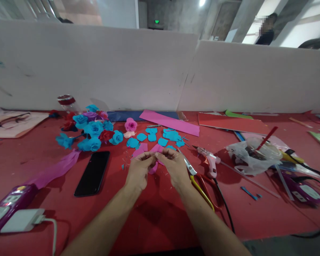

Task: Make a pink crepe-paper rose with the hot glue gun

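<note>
Over the red table, my left hand (139,167) and my right hand (175,167) meet at the fingertips. Both pinch a small pink paper petal (154,168), which my fingers partly cover. Pink paper pieces (140,149) lie just behind my left hand. Past my fingers are several cut blue paper petals (171,134) and a finished pink paper flower (130,124). Beside my right hand lie scissors (193,174) with yellow and red handles, and a pink glue gun (210,161). A bunch of blue, red and purple paper flowers (94,128) lies at the left.
A black phone (92,174) lies left of my arms, near a purple power strip (13,202) with a white charger (24,220). At the right are a plastic bag with a cup (264,147) and another purple power strip (304,190). A white partition (96,67) stands behind.
</note>
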The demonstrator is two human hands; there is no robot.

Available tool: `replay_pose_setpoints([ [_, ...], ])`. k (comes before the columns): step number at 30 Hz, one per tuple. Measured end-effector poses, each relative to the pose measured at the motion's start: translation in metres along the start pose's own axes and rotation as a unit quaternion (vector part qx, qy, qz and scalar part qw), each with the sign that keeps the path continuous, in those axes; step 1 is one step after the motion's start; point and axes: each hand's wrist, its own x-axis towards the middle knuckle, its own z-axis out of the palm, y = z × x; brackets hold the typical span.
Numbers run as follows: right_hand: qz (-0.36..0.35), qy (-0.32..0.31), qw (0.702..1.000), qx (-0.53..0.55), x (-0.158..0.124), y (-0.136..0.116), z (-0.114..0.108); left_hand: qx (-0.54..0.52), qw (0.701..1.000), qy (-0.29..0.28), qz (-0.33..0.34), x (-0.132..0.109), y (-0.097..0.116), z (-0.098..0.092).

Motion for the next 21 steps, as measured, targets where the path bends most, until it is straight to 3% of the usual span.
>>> replay_pose_setpoints([
  [3,-0.012,0.007,1.0,-0.021,0.0,-0.001,-0.002,0.035,0.999,-0.004,0.022,0.0,0.0,-0.001],
  [9,-0.009,0.014,0.999,-0.03,0.001,-0.006,-0.005,0.129,0.988,-0.068,0.046,-0.001,0.014,-0.003],
  [16,-0.024,-0.011,0.999,-0.028,0.001,-0.007,-0.005,0.188,0.972,-0.111,0.083,0.001,0.019,-0.009],
  [21,-0.048,-0.018,0.998,-0.045,0.001,-0.007,-0.005,0.178,0.976,-0.103,0.078,0.003,0.017,-0.01],
])
